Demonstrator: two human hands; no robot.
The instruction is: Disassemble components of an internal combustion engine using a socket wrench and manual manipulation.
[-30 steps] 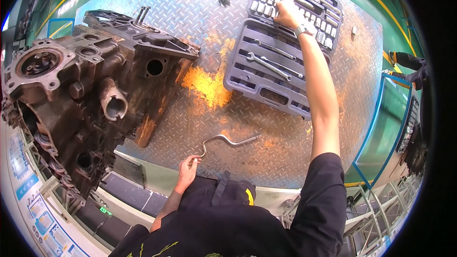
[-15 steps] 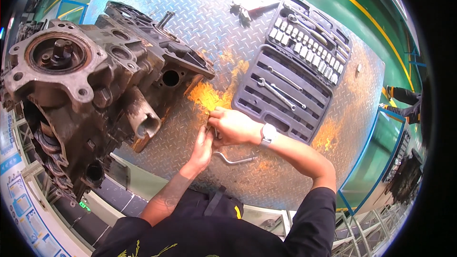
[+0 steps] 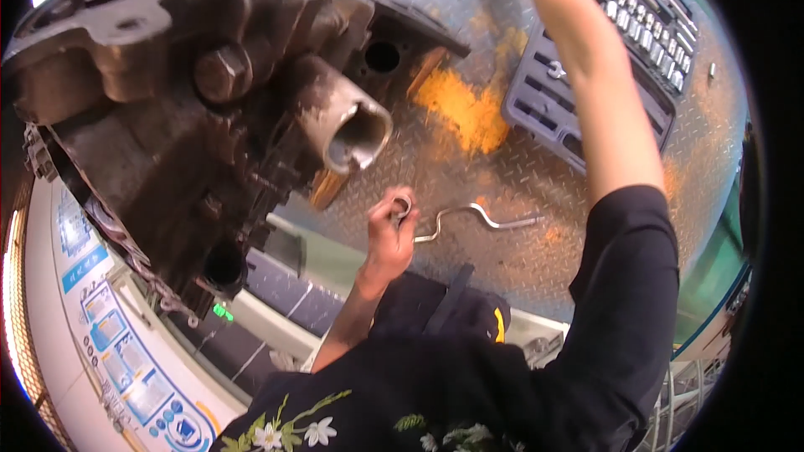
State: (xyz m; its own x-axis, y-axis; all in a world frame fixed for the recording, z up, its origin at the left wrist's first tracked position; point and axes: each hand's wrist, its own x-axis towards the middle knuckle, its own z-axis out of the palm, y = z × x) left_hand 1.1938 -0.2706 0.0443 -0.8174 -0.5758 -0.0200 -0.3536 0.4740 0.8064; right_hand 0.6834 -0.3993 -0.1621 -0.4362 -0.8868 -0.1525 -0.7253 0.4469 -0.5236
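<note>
Left grip (image 3: 389, 243) holding one ring-shaped metal piece (image 3: 407, 202), one bent bar (image 3: 475, 206) beside it, one engine block (image 3: 167, 134) left, right grip unseen, cannot tell

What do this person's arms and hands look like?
The left hand wears no glove, and its forearm is bare. The right arm is bare below a short black sleeve; the right hand is out of view. The black top has white flowers and green leaves.
</note>
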